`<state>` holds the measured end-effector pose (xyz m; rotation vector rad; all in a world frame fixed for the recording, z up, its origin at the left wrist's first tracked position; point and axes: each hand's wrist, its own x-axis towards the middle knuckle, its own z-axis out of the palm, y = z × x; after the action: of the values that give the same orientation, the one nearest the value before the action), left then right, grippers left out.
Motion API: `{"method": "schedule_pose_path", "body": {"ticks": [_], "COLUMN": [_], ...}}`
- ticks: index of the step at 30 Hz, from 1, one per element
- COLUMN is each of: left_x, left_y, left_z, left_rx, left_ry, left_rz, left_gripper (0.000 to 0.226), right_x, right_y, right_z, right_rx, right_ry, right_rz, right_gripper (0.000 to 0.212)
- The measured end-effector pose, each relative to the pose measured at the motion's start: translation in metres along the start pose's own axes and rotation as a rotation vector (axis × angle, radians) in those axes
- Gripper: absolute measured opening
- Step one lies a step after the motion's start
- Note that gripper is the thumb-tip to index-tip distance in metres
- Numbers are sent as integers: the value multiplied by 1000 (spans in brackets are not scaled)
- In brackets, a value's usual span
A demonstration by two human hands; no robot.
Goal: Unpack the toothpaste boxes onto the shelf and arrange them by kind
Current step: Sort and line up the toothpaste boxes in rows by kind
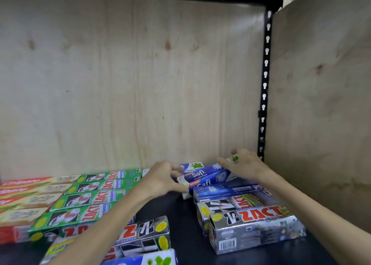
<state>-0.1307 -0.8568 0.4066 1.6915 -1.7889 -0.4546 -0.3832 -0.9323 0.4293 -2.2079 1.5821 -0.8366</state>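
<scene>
Nearest the viewer, on the dark shelf [176, 210], silver ZACT boxes [255, 224] lie at right and more at lower centre; green ZACT boxes [88, 198] and red Colgate boxes [26, 194] fill rows at left. Farther back, the left hand [162, 178] curls its fingers round the near end of the blue Safi boxes [202, 177], while the right hand [241, 164] grips their far end, beside the plywood back panel [130, 74].

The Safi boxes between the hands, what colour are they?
Blue, with white ends; the Safi boxes show best in the head view.
</scene>
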Motion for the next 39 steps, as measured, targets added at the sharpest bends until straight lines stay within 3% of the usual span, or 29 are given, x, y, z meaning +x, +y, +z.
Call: {"method": "schedule_pose_path", "body": {"ticks": [6, 11, 16, 21, 27, 31, 39], "left_x": [3, 8, 5, 4, -4, -12, -14], "left_y": [-12, -24, -22, -28, -27, -28, -41], "left_z": [-26, -37, -36, -32, -39, -48, -59], "left_rx": [-171, -410, -396, -245, -17, 245, 554], "left_ry": [299, 500, 670, 543, 456, 322, 208], "left_rz": [67, 38, 21, -87, -116, -56, -79], "left_gripper": [38, 28, 17, 18, 18, 45, 72], "right_x": [11, 22, 30, 28, 24, 27, 20], "right_y": [-8, -12, -15, -10, -1, 6, -1], "right_z": [2, 26, 40, 45, 44, 40, 37], "right_rx": [60, 252, 492, 503, 324, 284, 148], "right_ry": [-15, 131, 184, 136, -1, -42, -225], "right_rz": [-131, -191, -175, -154, -216, -175, -116], "right_gripper": [79, 55, 44, 47, 64, 70, 54]}}
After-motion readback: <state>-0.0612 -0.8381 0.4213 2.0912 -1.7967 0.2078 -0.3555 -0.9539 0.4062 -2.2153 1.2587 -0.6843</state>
